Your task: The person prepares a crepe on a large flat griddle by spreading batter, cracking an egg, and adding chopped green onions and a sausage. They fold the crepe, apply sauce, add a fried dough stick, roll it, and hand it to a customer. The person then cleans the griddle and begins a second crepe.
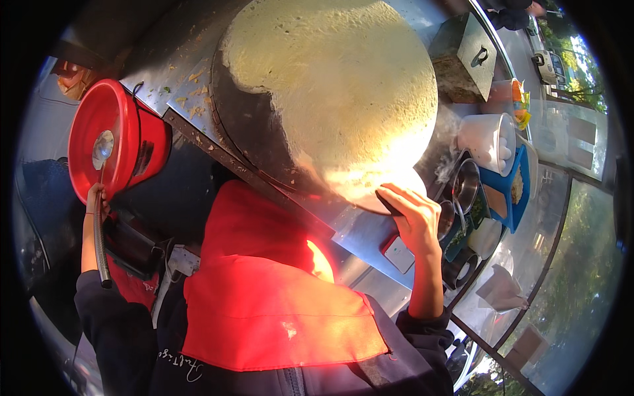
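A wide, thin layer of pale yellow batter (337, 84) covers most of a round dark griddle (250, 119). My right hand (416, 210) grips a dark-edged spreader or scraper (386, 202) at the griddle's near right edge; glare hides part of it. At the left, my left hand (98, 198) is closed around the long handle of a metal ladle (102, 148). The ladle's bowl is inside a red plastic bucket (146, 143), and its handle extends back past my forearm.
Right of the griddle stand a metal box (458, 59), a white tub of eggs (483, 141), a blue tray (520, 198) and a steel bowl (467, 178). A small white device (399, 255) lies near my right wrist. Crumbs dot the metal counter (190, 101).
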A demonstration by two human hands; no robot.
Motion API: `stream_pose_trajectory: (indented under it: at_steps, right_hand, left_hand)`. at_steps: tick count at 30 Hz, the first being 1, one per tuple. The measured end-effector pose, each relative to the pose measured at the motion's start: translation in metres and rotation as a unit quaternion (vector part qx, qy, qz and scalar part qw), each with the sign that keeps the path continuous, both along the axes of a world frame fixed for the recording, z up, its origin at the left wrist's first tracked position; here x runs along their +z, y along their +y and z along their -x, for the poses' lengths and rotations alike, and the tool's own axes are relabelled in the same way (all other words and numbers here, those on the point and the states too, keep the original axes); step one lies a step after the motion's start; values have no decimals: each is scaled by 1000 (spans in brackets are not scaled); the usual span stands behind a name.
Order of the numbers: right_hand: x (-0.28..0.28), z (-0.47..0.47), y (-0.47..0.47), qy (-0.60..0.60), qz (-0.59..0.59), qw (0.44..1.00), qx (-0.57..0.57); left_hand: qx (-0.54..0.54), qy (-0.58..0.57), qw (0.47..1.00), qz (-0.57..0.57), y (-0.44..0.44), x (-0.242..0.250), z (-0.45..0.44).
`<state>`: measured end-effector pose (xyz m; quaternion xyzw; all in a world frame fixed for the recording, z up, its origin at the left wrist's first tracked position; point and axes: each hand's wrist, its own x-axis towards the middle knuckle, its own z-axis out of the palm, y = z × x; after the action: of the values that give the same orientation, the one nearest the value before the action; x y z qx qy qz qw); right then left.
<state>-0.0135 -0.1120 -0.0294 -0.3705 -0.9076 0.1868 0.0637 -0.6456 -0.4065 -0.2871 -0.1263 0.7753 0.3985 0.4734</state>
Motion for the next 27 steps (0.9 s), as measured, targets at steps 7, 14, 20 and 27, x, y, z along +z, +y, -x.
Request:
stream_pose_trajectory:
  at_steps: [7,14,20,27]
  right_hand:
    - [-8,-39,-18,0,-75,955,-288]
    - [-3,52,-47,124,17,934,-335]
    - [-18,94,-85,40,-88,939,-329]
    - [-11,113,-62,5,-81,896,-436]
  left_hand:
    - [-10,-8,1000,-10,-3,-7,5]
    - [-6,-33,999,14,-2,-3,6]
    - [-20,-76,997,12,-5,-9,6]
    - [0,-126,939,-321,-55,56,-37]
